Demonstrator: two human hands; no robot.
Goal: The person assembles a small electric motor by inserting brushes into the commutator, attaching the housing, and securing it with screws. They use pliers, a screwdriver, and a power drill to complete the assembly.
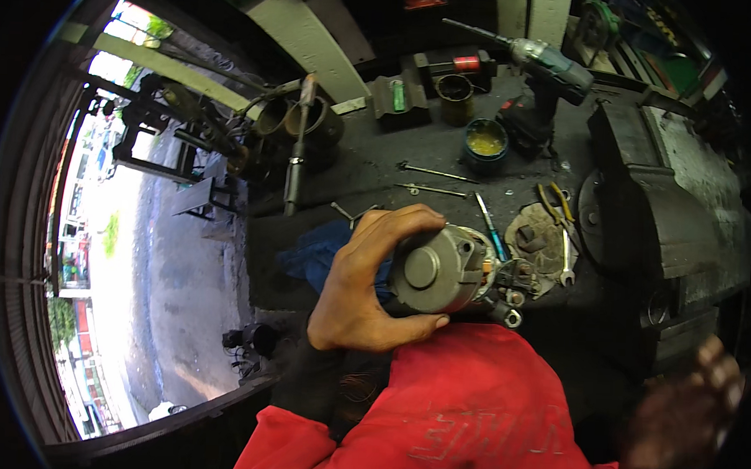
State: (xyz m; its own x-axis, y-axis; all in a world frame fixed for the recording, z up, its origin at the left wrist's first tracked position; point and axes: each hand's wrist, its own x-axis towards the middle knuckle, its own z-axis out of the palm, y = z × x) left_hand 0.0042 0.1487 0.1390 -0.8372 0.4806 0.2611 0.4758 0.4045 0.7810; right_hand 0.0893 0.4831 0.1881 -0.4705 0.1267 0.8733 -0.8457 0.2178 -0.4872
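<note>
My left hand [365,284] grips a round metal alternator [441,275], thumb below and fingers over the top. Its end cap faces up toward me, and copper windings show at its right side. The lower side of the alternator is hidden by my red shirt. At the lower right, my right hand [686,416] is off the bench and smeared by motion, so its fingers cannot be read. A blue cloth [312,253] lies left of the alternator. Just beyond the alternator are a screwdriver [491,227], yellow-handled pliers [557,205] and a wrench [568,264].
A cordless drill [550,74] stands at the back beside a cup of yellow grease [486,141] and a tin [455,100]. Thin rods [437,172] lie mid-bench. A large vise [645,213] occupies the right. To the left, the bench edge drops to a paved floor [163,292].
</note>
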